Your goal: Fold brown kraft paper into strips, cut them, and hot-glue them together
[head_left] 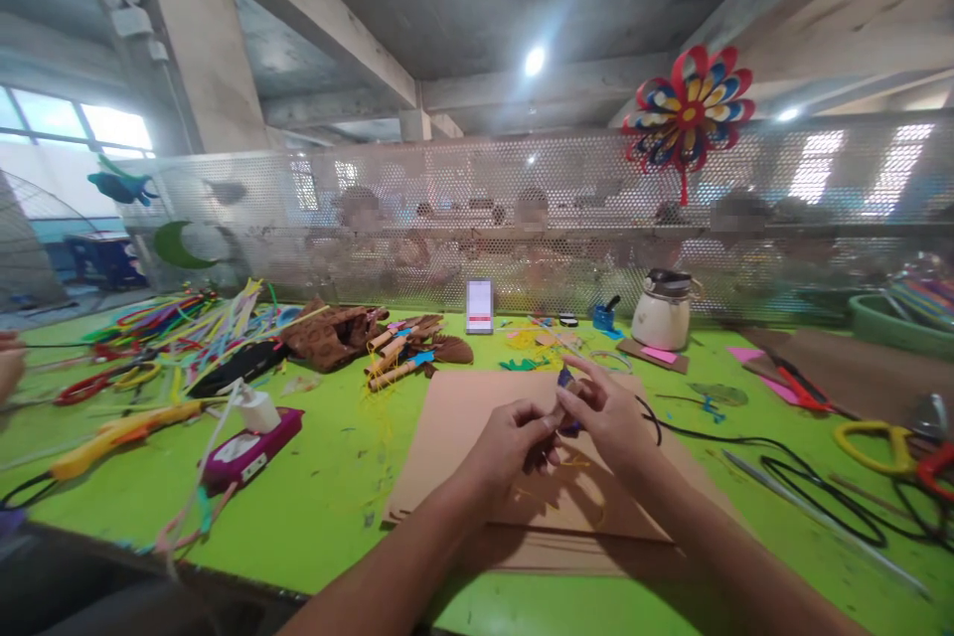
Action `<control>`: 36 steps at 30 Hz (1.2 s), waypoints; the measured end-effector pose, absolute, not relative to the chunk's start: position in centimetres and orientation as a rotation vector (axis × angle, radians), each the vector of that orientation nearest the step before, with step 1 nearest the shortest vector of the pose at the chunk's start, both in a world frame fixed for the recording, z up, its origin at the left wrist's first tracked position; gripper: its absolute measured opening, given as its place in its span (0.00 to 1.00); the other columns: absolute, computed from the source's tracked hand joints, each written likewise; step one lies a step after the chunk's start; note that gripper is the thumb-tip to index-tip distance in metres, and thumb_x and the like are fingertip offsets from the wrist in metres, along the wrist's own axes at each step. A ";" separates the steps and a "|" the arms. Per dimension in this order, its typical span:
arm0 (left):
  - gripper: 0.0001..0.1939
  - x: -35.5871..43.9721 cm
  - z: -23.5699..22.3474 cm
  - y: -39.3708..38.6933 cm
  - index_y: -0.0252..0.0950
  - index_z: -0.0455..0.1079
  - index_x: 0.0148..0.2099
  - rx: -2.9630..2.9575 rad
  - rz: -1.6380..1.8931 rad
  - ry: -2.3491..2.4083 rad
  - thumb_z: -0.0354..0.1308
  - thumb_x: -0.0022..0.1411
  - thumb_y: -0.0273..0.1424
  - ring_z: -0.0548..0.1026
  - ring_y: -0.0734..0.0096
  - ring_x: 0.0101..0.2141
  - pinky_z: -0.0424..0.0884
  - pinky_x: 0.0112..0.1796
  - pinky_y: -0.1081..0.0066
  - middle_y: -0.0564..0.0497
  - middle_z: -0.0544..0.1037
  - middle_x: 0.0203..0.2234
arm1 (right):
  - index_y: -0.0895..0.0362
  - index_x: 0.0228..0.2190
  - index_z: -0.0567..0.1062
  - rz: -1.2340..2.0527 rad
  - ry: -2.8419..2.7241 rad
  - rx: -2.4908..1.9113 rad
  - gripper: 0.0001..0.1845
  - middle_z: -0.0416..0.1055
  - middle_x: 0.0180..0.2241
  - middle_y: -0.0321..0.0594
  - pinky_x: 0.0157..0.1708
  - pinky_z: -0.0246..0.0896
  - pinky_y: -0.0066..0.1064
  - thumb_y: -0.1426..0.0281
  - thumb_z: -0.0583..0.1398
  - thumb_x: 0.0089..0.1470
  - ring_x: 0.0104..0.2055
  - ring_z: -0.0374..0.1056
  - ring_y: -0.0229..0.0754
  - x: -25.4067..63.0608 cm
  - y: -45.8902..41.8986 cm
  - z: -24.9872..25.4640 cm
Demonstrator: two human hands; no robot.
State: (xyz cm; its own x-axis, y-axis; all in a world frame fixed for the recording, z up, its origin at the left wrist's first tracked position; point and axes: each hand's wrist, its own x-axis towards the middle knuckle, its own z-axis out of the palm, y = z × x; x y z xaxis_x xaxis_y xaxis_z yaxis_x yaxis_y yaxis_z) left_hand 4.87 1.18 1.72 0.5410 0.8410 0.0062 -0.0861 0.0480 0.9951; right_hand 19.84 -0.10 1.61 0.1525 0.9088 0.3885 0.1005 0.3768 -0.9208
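Note:
Both my hands meet above a brown cardboard sheet [477, 417] on the green table [328, 497]. My left hand [511, 442] has its fingers curled in a pinch on a small piece that I cannot make out. My right hand [607, 412] pinches a small purple-blue craft piece [566, 380] between thumb and fingers, touching the left hand's fingertips. Thin yellow strands [573, 465] hang below the hands onto the cardboard.
Coloured strips and pipe cleaners [179, 328] lie at the left with a yellow glue gun [111, 435] and a pink box [249, 447]. A phone [479, 305], a white pot [662, 313], black cables [805, 477] and scissors [879, 442] lie around. Mesh screen [522, 219] behind, people beyond.

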 end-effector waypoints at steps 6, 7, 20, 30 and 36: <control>0.15 4.7 2.0 1.2 0.33 0.66 0.28 1.330 0.754 0.728 0.62 0.49 0.41 0.63 0.80 0.15 0.52 0.20 0.76 0.53 0.71 0.16 | 0.59 0.48 0.67 0.832 -1.259 -1.078 0.29 0.70 0.17 0.34 0.21 0.63 0.34 0.54 0.56 0.50 0.18 0.67 0.43 20.9 0.3 1.2; 0.14 4.6 2.1 1.1 0.33 0.66 0.28 1.323 0.748 0.727 0.61 0.50 0.39 0.63 0.79 0.16 0.53 0.20 0.76 0.53 0.71 0.16 | 0.59 0.48 0.67 0.824 -1.261 -1.076 0.29 0.71 0.18 0.35 0.21 0.63 0.34 0.54 0.57 0.50 0.18 0.67 0.43 21.0 0.4 1.1; 0.09 4.7 1.7 1.2 0.26 0.72 0.34 1.126 0.709 0.588 0.58 0.56 0.29 0.72 0.74 0.24 0.66 0.32 0.72 0.46 0.75 0.24 | 0.58 0.50 0.65 0.878 -1.164 -0.970 0.35 0.71 0.20 0.34 0.24 0.67 0.32 0.45 0.53 0.51 0.20 0.69 0.40 21.0 0.0 1.4; 0.09 4.5 1.6 2.1 0.26 0.71 0.35 0.973 0.685 0.541 0.53 0.60 0.27 0.70 0.76 0.22 0.63 0.24 0.77 0.46 0.73 0.23 | 0.60 0.53 0.59 0.855 -1.335 -0.953 0.36 0.67 0.21 0.32 0.25 0.65 0.30 0.55 0.62 0.47 0.24 0.67 0.39 20.0 -0.4 1.5; 0.09 4.6 1.5 2.0 0.26 0.70 0.34 0.926 0.704 0.552 0.51 0.61 0.27 0.68 0.78 0.21 0.63 0.23 0.78 0.47 0.72 0.21 | 0.57 0.52 0.61 0.850 -1.371 -0.925 0.32 0.68 0.24 0.35 0.25 0.65 0.31 0.55 0.59 0.49 0.25 0.68 0.40 19.9 -0.3 1.4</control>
